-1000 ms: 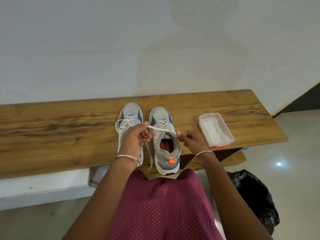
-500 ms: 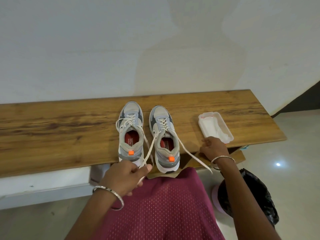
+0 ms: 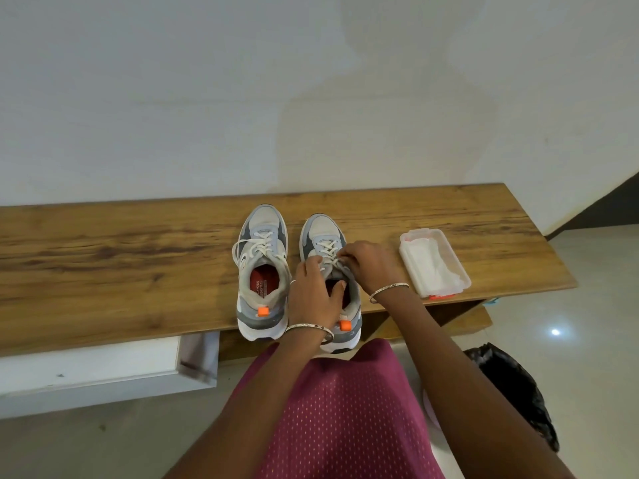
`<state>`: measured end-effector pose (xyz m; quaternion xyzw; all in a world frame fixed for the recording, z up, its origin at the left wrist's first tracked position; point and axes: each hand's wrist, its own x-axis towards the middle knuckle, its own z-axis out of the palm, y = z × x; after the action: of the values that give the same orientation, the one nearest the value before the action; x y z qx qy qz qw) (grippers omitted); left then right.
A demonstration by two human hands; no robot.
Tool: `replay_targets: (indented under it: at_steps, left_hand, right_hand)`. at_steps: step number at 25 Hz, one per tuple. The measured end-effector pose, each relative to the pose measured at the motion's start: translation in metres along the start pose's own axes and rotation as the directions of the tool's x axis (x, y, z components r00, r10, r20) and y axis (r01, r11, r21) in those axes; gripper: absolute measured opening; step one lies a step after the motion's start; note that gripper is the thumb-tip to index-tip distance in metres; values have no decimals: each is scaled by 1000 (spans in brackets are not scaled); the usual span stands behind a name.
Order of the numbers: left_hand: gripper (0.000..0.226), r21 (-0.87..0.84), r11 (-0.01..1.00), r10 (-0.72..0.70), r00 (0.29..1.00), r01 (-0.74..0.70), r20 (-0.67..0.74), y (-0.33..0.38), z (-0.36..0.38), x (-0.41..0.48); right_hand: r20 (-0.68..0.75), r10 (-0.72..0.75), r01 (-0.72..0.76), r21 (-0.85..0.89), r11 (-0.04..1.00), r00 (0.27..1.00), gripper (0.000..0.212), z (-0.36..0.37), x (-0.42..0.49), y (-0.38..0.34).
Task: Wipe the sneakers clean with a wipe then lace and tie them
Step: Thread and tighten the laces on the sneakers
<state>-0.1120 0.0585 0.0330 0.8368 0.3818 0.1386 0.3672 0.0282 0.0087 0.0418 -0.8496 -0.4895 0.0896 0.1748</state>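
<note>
Two grey-and-white sneakers with orange heel tabs stand side by side on the wooden bench [image 3: 103,271], toes toward the wall. The left sneaker [image 3: 262,271] is laced, its white lace lying in loops over the tongue. Both my hands are on the right sneaker [image 3: 323,233]. My left hand [image 3: 316,295] covers its opening and pinches the white lace at the tongue. My right hand [image 3: 366,267] grips the lace [image 3: 326,248] from the right side at the upper eyelets. The lace ends are hidden under my fingers.
A clear plastic box of white wipes [image 3: 434,264] lies open on the bench to the right of the sneakers. A black rubbish bag [image 3: 515,388] sits on the floor at the right. A white drawer front [image 3: 103,371] juts out under the bench at the left.
Half a second ago my hands were pulled wide apart toward me, drawing the lace ends out tight. Both have since come back together onto the right sneaker's tongue.
</note>
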Motion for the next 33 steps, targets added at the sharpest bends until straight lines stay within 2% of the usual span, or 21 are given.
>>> replay_targets:
  at_steps: [3, 8, 13, 15, 17, 18, 20, 24, 26, 28, 30, 33]
  left_hand:
    - [48, -37, 999, -26, 999, 25, -34, -11, 10, 10]
    - [34, -40, 999, 14, 996, -17, -82, -20, 11, 15]
    - [30, -35, 999, 8, 994, -12, -106, -23, 17, 16]
    - [30, -26, 1000, 8, 994, -11, -108, -24, 18, 16]
    - [28, -31, 999, 15, 993, -19, -117, -25, 19, 17]
    - [28, -33, 999, 23, 992, -27, -120, -25, 19, 16]
    - [27, -32, 999, 27, 992, -31, -123, -25, 20, 16]
    - [27, -70, 997, 28, 994, -35, -103, -29, 17, 19]
    - [24, -130, 990, 39, 995, -50, -90, -30, 12, 23]
    - [24, -117, 992, 42, 994, -53, -97, -29, 6, 30]
    - [20, -11, 998, 58, 995, -59, -82, -24, 1, 39]
    - [14, 81, 993, 87, 996, -86, -4, -21, -5, 56]
  right_hand:
    - [25, -39, 40, -30, 999, 999, 20, 1, 3, 2]
    - [67, -81, 90, -138, 986, 994, 21, 6, 4, -2]
    - [31, -180, 183, -209, 961, 983, 14, 2, -10, -14]
    - [31, -67, 71, -148, 986, 997, 20, 6, -8, -16]
    - [74, 131, -125, -88, 988, 989, 26, 10, -5, -15]
    - [71, 171, -166, -67, 984, 983, 27, 12, -5, -15]
    - [55, 188, -185, -46, 982, 981, 28, 13, -7, -17]
    - [-9, 129, -129, 6, 992, 992, 26, 12, -13, -16]
    - [-45, 177, -173, 93, 981, 983, 23, 15, -15, -14]
    - [-81, 277, -250, 248, 936, 957, 19, 22, -22, -13]
    - [-91, 344, -276, 423, 863, 935, 17, 31, -34, -12]
    - [-25, 380, -283, 622, 730, 925, 26, 41, -49, -10]
